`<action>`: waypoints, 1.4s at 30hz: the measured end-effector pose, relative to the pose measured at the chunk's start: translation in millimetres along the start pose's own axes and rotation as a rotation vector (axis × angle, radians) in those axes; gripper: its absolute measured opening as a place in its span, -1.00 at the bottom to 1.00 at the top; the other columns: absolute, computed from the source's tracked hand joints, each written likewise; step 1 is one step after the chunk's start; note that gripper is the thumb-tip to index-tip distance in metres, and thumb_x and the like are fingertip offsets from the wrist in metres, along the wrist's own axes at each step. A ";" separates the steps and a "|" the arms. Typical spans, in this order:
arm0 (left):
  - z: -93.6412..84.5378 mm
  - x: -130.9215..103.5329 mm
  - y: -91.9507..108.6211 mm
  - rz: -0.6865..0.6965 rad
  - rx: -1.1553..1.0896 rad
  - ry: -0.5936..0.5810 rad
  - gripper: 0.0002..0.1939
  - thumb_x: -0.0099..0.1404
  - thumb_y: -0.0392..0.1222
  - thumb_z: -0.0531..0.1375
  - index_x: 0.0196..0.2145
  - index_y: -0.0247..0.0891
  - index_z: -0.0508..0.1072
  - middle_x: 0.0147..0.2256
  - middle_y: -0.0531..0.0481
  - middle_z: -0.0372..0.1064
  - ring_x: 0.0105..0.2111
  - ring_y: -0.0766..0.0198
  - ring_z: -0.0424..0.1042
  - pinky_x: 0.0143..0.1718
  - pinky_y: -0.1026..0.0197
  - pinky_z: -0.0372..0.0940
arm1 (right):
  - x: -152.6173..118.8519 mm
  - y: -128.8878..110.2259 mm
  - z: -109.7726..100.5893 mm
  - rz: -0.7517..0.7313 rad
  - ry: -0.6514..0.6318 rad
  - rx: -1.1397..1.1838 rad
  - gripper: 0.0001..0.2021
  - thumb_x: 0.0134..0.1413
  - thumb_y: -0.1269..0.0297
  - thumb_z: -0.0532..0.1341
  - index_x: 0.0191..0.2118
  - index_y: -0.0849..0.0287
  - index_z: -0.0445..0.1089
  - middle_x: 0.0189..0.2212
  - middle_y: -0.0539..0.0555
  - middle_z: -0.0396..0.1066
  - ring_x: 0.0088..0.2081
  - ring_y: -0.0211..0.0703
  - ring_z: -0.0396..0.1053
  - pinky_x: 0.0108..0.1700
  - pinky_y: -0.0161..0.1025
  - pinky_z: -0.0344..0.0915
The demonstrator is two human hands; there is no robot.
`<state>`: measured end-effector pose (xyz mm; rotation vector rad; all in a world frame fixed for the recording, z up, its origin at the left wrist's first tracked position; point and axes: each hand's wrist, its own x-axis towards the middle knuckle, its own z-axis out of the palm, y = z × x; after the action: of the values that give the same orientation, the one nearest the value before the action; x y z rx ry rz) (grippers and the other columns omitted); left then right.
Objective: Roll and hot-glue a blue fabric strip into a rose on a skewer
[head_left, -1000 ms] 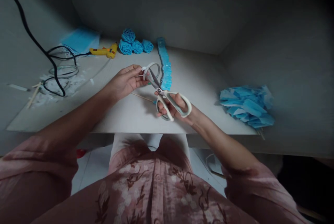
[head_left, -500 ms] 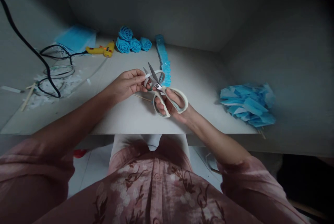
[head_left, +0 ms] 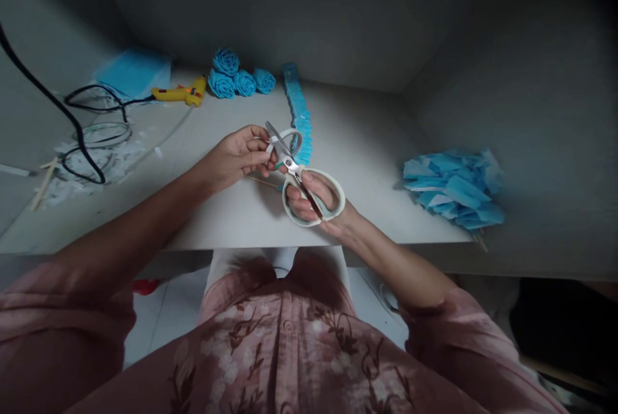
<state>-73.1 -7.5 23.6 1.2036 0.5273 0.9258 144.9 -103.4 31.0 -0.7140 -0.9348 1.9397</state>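
My right hand (head_left: 324,194) has its thumb and fingers through the cream handles of a pair of scissors (head_left: 290,162). The scissor blades are closed together and point up and left, lying against a white strip. My left hand (head_left: 241,155) pinches this white strip (head_left: 295,133), which curls in a loop behind the blades. Whether the blades have cut the strip cannot be seen. A small green piece shows by the left fingertips. Below them a thin stick (head_left: 263,181) lies partly hidden behind the scissors. Just beyond my hands is a ruffled blue strip (head_left: 298,108) on the table.
Several blue crepe roses (head_left: 245,83) stand at the back beside a yellow glue gun (head_left: 186,93). Blue sheets (head_left: 135,73) lie back left, with white scraps (head_left: 116,159) and a black cable (head_left: 53,102) nearer. A blue ruffled bundle (head_left: 454,188) rests at the right edge.
The scissor blades and handles have come together from an open spread. My left hand keeps its pinch on the white strip. The whole view has shifted slightly.
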 end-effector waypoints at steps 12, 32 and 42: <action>12.1 -0.1 12.9 -0.092 0.214 0.003 -0.39 0.16 -0.33 0.55 0.09 -0.18 0.42 -0.40 0.05 0.61 -0.52 0.23 0.56 -0.47 0.31 0.33 | -27.2 4.5 -7.2 -0.081 0.003 -0.289 -0.46 0.15 -0.15 0.59 -0.03 0.08 0.42 -0.50 -0.19 0.40 -0.63 -0.41 0.15 -0.63 -0.35 0.09; 125.8 129.1 -46.8 0.178 0.582 -0.105 -0.78 0.13 -0.52 0.45 -0.38 -0.21 0.69 -0.20 -0.07 0.65 -0.01 0.07 0.59 0.12 0.18 0.42 | -124.7 -27.2 -78.6 -0.405 0.377 -0.249 -0.35 0.08 -0.25 0.59 0.07 0.06 0.46 -0.46 -0.11 0.43 -0.56 -0.35 0.19 -0.61 -0.40 -0.03; 129.8 49.3 -17.6 0.037 0.359 -0.038 -0.77 0.41 -0.09 0.49 -0.33 -0.28 0.67 -0.34 -0.07 0.57 -0.41 0.29 0.40 -0.37 0.27 0.30 | -106.6 -12.5 -80.1 -0.303 0.296 -0.259 -0.34 0.12 -0.27 0.56 0.12 0.08 0.49 -0.44 -0.10 0.41 -0.52 -0.34 0.22 -0.59 -0.39 0.03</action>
<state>59.9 -39.6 52.7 1.5554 0.6617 0.8596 262.3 -164.3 10.0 -0.9216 -1.0492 1.4189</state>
